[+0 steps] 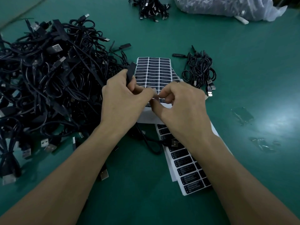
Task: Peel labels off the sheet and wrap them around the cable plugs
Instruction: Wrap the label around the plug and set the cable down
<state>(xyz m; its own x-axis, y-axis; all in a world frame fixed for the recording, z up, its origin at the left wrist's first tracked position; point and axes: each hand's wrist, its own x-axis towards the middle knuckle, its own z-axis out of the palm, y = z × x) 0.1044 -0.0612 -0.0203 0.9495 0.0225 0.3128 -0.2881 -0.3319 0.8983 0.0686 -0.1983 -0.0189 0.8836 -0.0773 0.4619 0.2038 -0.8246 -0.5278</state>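
Right now the left hand grips a long black plug in curled fingers, its tip standing up just past the knuckles. The right hand pinches thumb against forefinger on what looks to be a label at the near end of the label sheet, which lies on the green tabletop under both hands.

The label is probably feather-light, thin and floppy, with a sticky back that will cling to skin or fold onto itself. It is best lifted by one corner and kept taut. The plug looks rigid and light, with smooth flat sides, so holding it low on the body leaves the upper part free for wrapping. Its trailing cord is limp and may tug.

A second sheet lies nearer the person, partly under the right forearm. A big cable pile sits to the left and a small coiled bundle to the right.

The only container is a clear plastic bag at the far right. Its contents are dark and cannot be made out.
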